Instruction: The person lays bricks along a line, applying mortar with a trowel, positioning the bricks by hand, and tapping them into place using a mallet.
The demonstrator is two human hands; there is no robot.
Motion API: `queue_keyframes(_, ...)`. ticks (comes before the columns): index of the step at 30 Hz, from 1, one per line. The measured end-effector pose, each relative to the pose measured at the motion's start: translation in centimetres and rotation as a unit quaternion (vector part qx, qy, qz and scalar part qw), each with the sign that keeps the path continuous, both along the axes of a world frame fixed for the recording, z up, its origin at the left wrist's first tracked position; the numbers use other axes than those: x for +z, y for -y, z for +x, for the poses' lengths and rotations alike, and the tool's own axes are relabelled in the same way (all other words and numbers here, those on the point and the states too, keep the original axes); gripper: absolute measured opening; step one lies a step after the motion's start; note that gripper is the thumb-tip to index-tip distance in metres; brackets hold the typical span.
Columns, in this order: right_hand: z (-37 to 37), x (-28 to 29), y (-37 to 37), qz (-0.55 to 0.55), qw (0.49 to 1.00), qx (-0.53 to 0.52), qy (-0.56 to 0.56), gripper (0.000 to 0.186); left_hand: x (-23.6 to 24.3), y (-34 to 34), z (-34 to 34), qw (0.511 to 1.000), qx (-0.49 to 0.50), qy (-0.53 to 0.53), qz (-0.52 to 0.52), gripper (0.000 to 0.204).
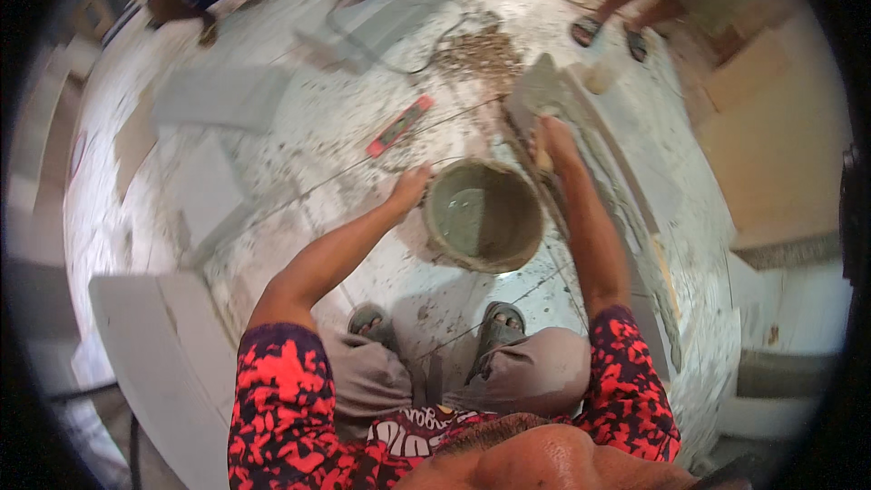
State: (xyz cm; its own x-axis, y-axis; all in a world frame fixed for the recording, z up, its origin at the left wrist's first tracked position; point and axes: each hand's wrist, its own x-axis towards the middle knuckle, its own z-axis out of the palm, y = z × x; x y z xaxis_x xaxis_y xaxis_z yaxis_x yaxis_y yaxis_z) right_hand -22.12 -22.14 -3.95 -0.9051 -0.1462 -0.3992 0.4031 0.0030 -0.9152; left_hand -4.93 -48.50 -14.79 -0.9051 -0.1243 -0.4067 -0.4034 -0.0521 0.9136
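Just right of our left hand (413, 187) stands the bucket (490, 267), with wet grey mix (456, 227) lying low inside it. Those left fingers are curled nearly closed at its rim; how firmly they grip, we cannot tell. Ahead and to the right, our right hand (555, 143) is closed round what looks like the pale handle of a tool, its working end lost in blur. Just right of those fingers runs the slab (646, 177), with mortar (626, 213) along it.

With the bucket held on one side only, we judge that a hard pull from the left fingers could tip it and slop mix towards our open sandals (497, 331), nearer us than either hand. A careless sweep of the right forearm could smear the mortar. Beyond the left fingers, splashes could foul the level (399, 126).

The only writing we make out is pale lettering on the shirt (413, 429), well below both hands and broken by folds. We can read no label on the level.
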Motion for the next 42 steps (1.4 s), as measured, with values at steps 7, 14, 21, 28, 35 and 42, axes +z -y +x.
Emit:
queue_keyframes(7, 10.3, 0.4, -7.7, 0.253, 0.937, 0.218, -0.107, 0.040, 0.0, 0.5, 1.9, 0.999, -0.018, -0.006, -0.041, 0.048)
queue_keyframes(14, 16.1, 8.6, -7.3, 0.262, 0.855, 0.442, 0.062, 0.047, 0.7, -1.4, 0.7, 0.998, 0.024, 0.017, -0.057, 0.048)
queue_keyframes(21, 15.3, 3.8, -4.1, 0.225, 0.880, 0.414, -0.051, 0.051, -0.6, 2.4, -0.2, 0.979, 0.077, 0.061, -0.177, 0.052)
queue_keyframes(28, 15.8, 4.0, -2.7, 0.174, 0.935, 0.298, -0.086, 0.047, 0.6, 10.4, 0.6, 0.967, 0.141, 0.039, -0.206, 0.048)
queue_keyframes(35, 14.6, 1.6, -9.7, 0.258, 0.933, 0.203, -0.150, 0.042, 0.0, 25.9, -0.6, 0.865, 0.292, 0.059, -0.405, 0.058)
queue_keyframes(42, 18.7, -0.5, -15.2, 0.350, 0.920, 0.175, -0.023, 0.038, -2.6, 38.6, -3.7, 0.704, 0.180, 0.134, -0.674, 0.070)
